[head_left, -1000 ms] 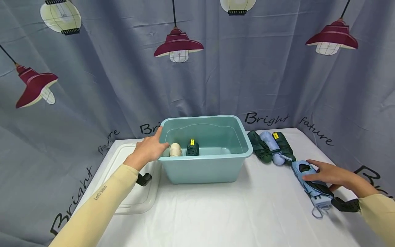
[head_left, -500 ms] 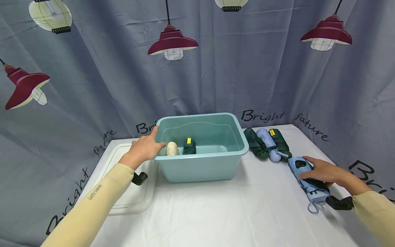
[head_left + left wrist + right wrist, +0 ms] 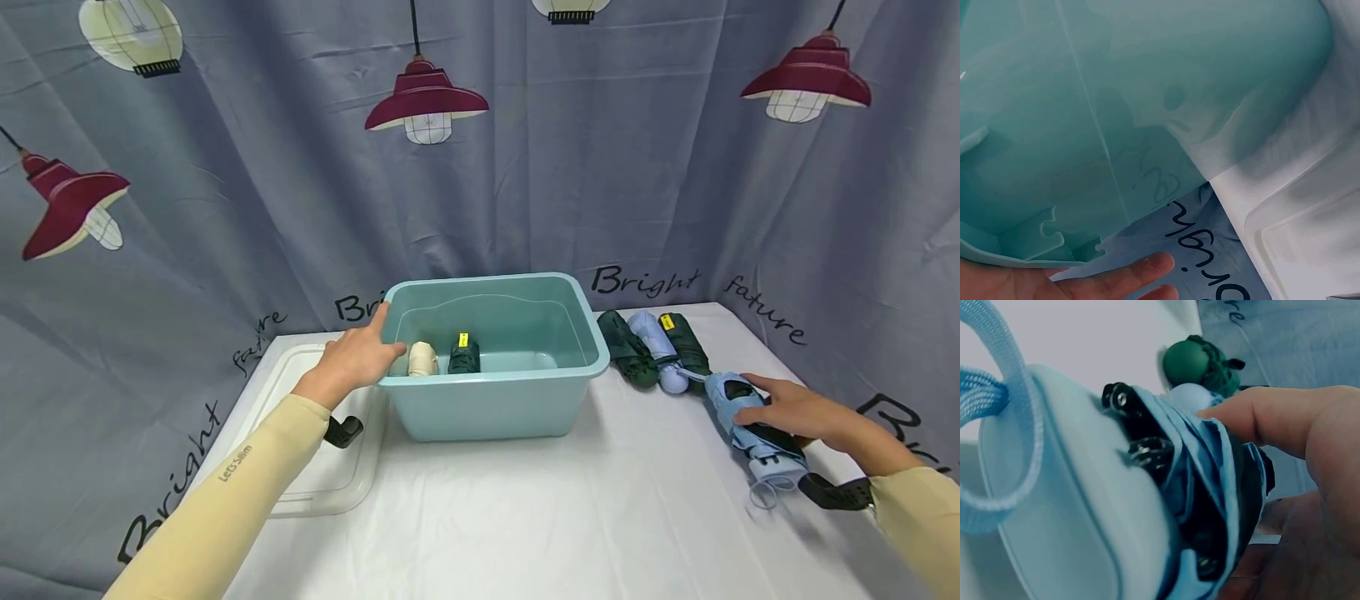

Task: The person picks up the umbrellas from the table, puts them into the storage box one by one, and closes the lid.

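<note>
R hand (image 3: pixel 787 410) grips blue umbrella (image 3: pixel 753 429) at table's right edge, long axis front-to-back; L hand (image 3: pixel 360 358), fingers relaxed, rests on bin (image 3: pixel 495 400) rim.

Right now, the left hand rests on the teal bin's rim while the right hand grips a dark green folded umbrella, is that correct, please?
Not quite: the umbrella gripped by the right hand is light blue, as the head view shows. The left hand does rest on the teal bin rim.

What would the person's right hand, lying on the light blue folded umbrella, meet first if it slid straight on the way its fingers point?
Probably the row of three folded umbrellas: the right hand on the light blue umbrella points toward them, though depth is unclear.
</note>
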`<state>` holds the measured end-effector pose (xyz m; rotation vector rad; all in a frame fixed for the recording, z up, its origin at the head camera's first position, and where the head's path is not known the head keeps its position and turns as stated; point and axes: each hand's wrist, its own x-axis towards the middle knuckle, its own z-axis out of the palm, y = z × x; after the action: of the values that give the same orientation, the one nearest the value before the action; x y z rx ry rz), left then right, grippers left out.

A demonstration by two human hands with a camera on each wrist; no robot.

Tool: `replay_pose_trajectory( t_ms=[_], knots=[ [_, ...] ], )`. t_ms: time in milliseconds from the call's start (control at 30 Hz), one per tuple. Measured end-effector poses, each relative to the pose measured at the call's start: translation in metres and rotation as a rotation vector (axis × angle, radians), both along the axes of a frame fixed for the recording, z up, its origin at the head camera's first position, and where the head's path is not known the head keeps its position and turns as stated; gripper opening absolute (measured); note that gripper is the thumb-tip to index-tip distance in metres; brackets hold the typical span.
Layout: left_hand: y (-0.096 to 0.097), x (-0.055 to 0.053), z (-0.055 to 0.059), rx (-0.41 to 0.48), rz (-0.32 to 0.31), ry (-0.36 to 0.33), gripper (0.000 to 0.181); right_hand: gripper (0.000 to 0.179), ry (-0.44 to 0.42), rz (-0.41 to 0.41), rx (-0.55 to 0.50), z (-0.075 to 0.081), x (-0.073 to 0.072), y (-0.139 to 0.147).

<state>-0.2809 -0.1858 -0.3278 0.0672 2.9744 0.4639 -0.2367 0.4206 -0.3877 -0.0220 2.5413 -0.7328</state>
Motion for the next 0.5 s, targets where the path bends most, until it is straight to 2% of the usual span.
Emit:
replay_pose_trajectory(
  t_ms=[267,500],
  knots=[
    [0.002,0.000,0.000,-0.006,-0.002,-0.001,0.085,0.096,0.124,0.045,0.050,0.012,0.003,-0.017],
    [0.002,0.000,0.002,-0.003,-0.006,0.008,0.085,0.099,0.160,0.046,0.035,0.032,0.001,-0.042]
  ],
)
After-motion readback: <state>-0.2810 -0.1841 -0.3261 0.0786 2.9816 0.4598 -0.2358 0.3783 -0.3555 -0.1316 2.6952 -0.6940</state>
